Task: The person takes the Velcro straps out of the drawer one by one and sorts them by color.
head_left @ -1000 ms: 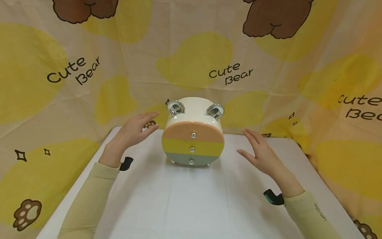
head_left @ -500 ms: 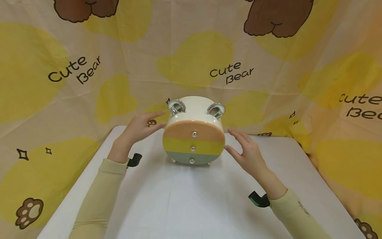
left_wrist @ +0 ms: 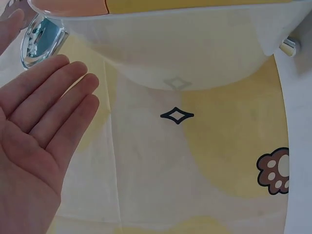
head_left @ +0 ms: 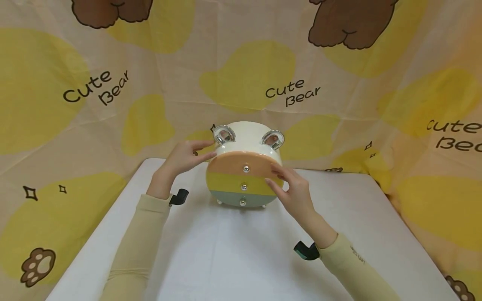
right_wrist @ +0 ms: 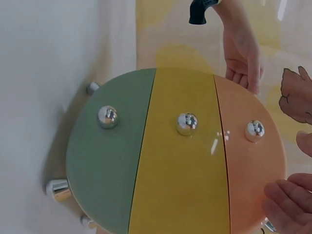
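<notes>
A small rounded drawer box (head_left: 244, 184) with orange, yellow and green fronts stands on the table, each front bearing a round silver knob (right_wrist: 187, 124). Two silver ear-shaped rings (head_left: 273, 139) sit on its white top. Beside the box's upper left side is my left hand (head_left: 182, 156), fingers extended near the left ear; whether it touches cannot be told. My right hand (head_left: 293, 188) is in front of the box's right part, thumb and fingers apart and holding nothing. In the right wrist view its fingers (right_wrist: 287, 197) lie close to the orange front.
The box stands on short silver feet (right_wrist: 58, 189) on a white-covered table (head_left: 233, 259). Behind and at both sides hangs a yellow bear-print cloth (head_left: 241, 83). A black wrist camera mount (head_left: 306, 251) juts from the right wrist, another mount (head_left: 179, 197) from the left.
Both hands have moved inward to the box. The left hand has come right to its upper side; the right hand has moved left across its front. The box has stayed in place.
</notes>
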Action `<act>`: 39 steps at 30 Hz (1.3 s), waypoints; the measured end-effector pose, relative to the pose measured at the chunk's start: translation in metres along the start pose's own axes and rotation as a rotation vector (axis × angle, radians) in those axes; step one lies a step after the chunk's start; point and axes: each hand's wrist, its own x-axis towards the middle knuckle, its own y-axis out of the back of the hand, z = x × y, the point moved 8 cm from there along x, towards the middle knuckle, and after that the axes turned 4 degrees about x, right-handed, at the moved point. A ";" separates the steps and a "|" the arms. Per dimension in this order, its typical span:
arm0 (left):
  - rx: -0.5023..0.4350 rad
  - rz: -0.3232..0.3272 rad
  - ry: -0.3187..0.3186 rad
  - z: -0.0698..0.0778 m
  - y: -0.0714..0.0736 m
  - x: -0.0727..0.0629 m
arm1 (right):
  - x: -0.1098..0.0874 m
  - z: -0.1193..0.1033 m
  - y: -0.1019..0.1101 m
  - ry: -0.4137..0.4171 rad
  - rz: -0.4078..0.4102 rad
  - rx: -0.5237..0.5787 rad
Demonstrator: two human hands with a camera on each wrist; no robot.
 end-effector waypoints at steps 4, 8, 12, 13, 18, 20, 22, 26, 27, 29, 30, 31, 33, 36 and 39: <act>-0.013 -0.032 0.016 -0.003 -0.004 0.002 | 0.000 0.000 -0.014 -0.022 -0.005 0.035; -0.026 -0.057 0.020 -0.004 -0.007 0.002 | 0.001 -0.002 -0.027 -0.034 -0.003 0.057; -0.059 -0.068 0.028 -0.006 -0.009 0.002 | 0.003 -0.004 -0.035 -0.051 0.007 0.073; -0.067 -0.067 0.030 -0.007 -0.009 0.002 | 0.003 -0.004 -0.037 -0.056 0.008 0.080; -0.092 -0.057 0.030 -0.008 -0.010 0.000 | 0.007 -0.006 -0.046 -0.058 0.026 0.115; -0.107 -0.056 0.020 -0.007 -0.010 0.000 | 0.008 -0.006 -0.050 -0.063 0.031 0.128; -0.122 -0.056 0.013 -0.007 -0.011 -0.001 | 0.009 -0.005 -0.053 -0.075 0.031 0.140; -0.144 -0.063 0.010 -0.007 -0.011 -0.001 | 0.010 -0.003 -0.057 -0.102 0.052 0.148; -0.146 -0.066 0.012 -0.006 -0.011 -0.001 | 0.011 -0.003 -0.058 -0.105 0.062 0.152; -0.151 -0.069 0.019 -0.007 -0.011 -0.002 | 0.011 -0.002 -0.058 -0.109 0.083 0.159; -0.151 -0.071 0.023 -0.007 -0.011 -0.002 | 0.011 -0.002 -0.059 -0.110 0.093 0.162; -0.151 -0.072 0.025 -0.006 -0.011 -0.002 | 0.011 -0.001 -0.059 -0.109 0.103 0.167; -0.145 -0.073 0.025 -0.006 -0.010 -0.002 | 0.011 0.000 -0.059 -0.106 0.123 0.171; -0.130 -0.071 0.019 -0.006 -0.010 -0.001 | 0.011 0.000 -0.059 -0.096 0.153 0.147; -0.131 -0.070 0.018 -0.006 -0.010 0.000 | 0.011 0.000 -0.058 -0.088 0.184 0.122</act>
